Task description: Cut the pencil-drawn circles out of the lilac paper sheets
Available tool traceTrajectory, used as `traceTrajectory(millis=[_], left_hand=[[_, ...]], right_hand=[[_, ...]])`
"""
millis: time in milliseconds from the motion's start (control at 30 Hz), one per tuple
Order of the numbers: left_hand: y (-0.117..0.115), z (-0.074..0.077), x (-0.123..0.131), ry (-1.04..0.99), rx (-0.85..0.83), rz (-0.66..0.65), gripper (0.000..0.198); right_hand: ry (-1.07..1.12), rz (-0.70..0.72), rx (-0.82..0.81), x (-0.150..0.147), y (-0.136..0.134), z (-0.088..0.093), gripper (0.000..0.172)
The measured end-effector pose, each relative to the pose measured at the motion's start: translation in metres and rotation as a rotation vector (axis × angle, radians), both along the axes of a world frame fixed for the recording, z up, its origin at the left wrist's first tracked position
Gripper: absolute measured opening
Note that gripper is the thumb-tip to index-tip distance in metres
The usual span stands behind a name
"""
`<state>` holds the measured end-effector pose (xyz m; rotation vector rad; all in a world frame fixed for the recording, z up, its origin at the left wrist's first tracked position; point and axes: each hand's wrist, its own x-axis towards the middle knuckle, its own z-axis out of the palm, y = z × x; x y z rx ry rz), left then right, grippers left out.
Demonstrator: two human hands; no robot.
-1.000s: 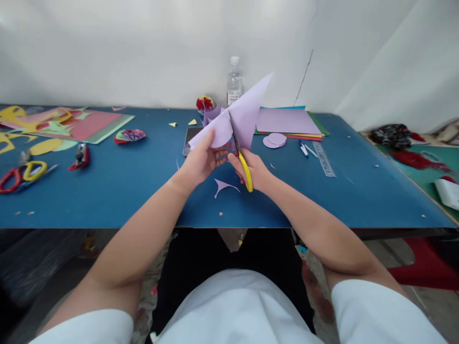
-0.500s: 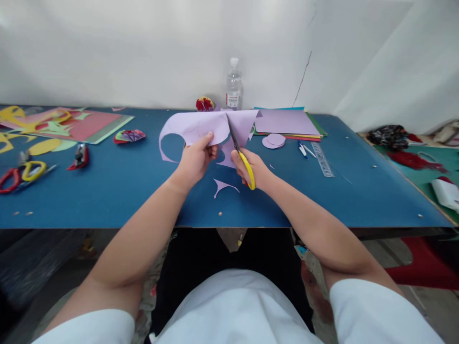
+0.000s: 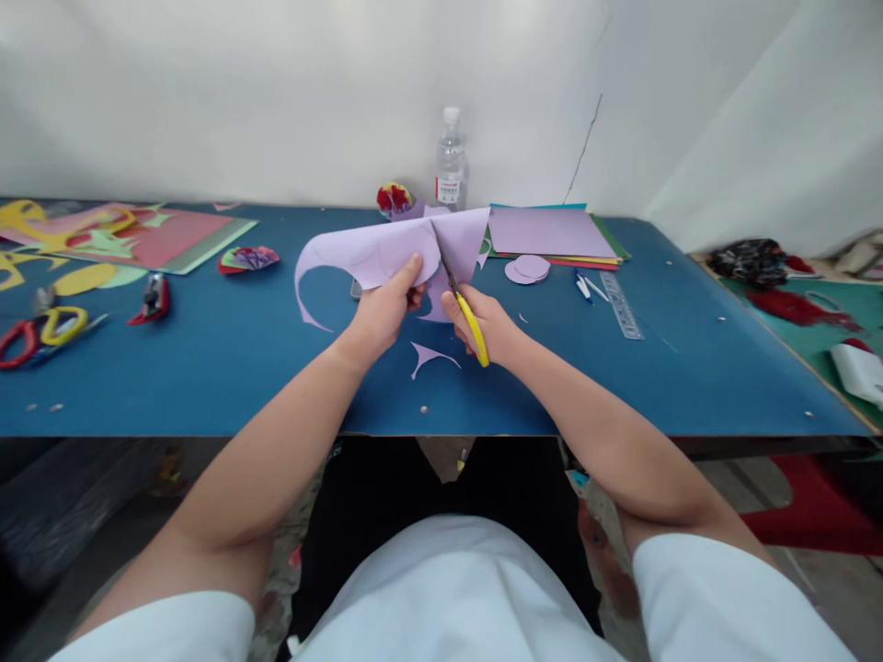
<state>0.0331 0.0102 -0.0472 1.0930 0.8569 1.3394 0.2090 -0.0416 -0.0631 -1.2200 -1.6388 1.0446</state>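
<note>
My left hand (image 3: 390, 303) pinches a sheet of purple paper (image 3: 365, 253), thumb on top, with a rounded hole cut from its left side. Faint curved pencil lines show on the sheet. In my right hand (image 3: 483, 322) are yellow-handled scissors (image 3: 475, 331), their blades set into the paper just right of my left fingers. Below the hands lies a thin purple scrap (image 3: 433, 357) on the blue table. To the right, a few cut purple circles (image 3: 530, 268) rest overlapping.
A stack of coloured paper (image 3: 552, 232), a clear ruler (image 3: 621, 308) and pens (image 3: 586, 287) lie right. A water bottle (image 3: 451, 165) stands against the wall. At left are red pliers (image 3: 153, 299), more scissors (image 3: 63, 326), a folded paper piece (image 3: 248, 260) and yellow offcuts (image 3: 86, 280).
The purple sheet has tilted and turned a little in my left hand, its left end dropping lower. My right hand and the scissors have shifted slightly left.
</note>
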Motion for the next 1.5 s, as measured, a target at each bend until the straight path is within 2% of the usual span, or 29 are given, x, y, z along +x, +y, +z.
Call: traceTrajectory(millis=[167,433,633,1000,1200,1500], left_hand=[[0.0,0.002,-0.002,-0.006,-0.031,-0.08,0.037],[0.0,0.005,-0.004,0.001,-0.001,-0.103,0.043],[-0.003,0.007,-0.003,-0.007,0.005,-0.089,0.04],[-0.002,0.005,-0.003,0.018,0.012,-0.034,0.039],[0.0,0.004,-0.004,0.055,0.045,-0.056,0.041],[-0.004,0.011,-0.004,0.089,0.006,-0.108,0.04]], right_hand=[[-0.023,0.019,0.003,0.003,0.002,-0.002,0.079],[0.084,0.06,-0.051,-0.001,0.001,-0.003,0.081],[0.153,0.076,-0.155,-0.004,0.0,0.003,0.07],[0.14,0.06,-0.272,-0.01,-0.003,0.013,0.052],[0.149,0.046,-0.271,-0.01,-0.003,0.012,0.054],[0.128,0.048,-0.231,-0.007,0.0,0.003,0.054]])
